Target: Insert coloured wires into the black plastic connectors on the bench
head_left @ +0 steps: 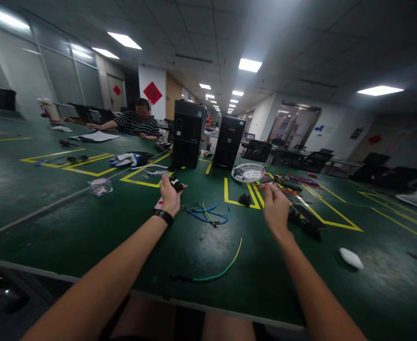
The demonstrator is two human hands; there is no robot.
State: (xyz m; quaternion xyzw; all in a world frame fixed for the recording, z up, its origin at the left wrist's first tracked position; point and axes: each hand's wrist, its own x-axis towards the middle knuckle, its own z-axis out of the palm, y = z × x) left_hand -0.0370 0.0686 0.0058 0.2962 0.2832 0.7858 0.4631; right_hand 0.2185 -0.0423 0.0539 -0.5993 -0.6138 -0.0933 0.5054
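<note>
My left hand, a dark band on its wrist, is closed around a small black part with white marks; its exact kind is unclear. Fingertips of my right hand pinch a thin red wire that points upward. Between the hands lies a loose bunch of blue wires, with a yellow-green one across it. Nearer to me a single green-yellow wire curves on the table. Left of my right hand sits a small black piece.
Two black computer towers stand at the back. A white round basket and a tangle of coloured wires are right of them. Left are gloves and a clear bag. A white mouse-like object lies right. A person sits opposite.
</note>
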